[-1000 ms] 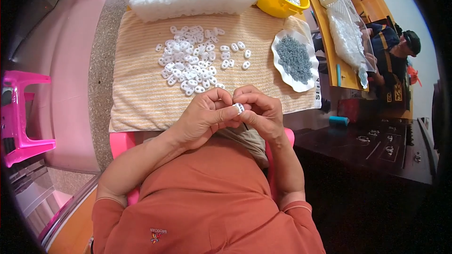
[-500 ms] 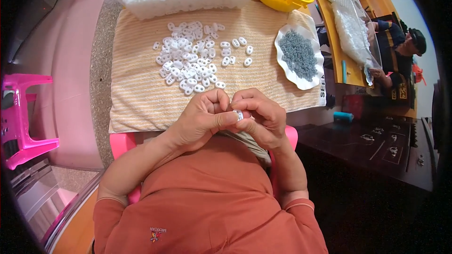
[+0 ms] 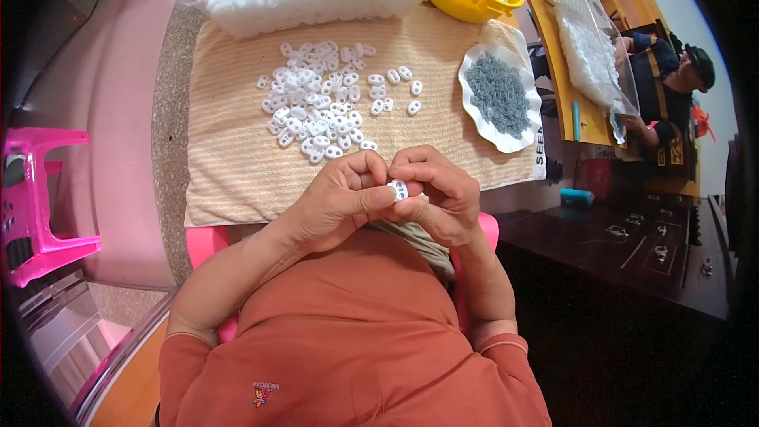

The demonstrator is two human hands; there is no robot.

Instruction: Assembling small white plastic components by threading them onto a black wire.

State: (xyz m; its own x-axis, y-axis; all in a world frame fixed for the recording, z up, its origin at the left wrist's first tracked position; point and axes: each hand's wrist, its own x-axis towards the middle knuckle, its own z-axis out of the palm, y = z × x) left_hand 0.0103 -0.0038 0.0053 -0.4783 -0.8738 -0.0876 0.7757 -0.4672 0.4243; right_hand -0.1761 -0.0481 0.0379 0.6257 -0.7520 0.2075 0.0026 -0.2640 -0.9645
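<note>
White piece at the clock's centre. Left to right around it: two-holed white pieces heaped between ten and eleven; left grip at nine, pinching the centre piece; right grip at three, likewise; wavy-rimmed dish of grey bits between one and two.

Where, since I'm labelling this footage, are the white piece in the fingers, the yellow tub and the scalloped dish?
White piece (image 3: 401, 190), head view: middle of its visible face.
Yellow tub (image 3: 473, 9), head view: outer wall.
Scalloped dish (image 3: 508, 145), head view: near rim.
</note>
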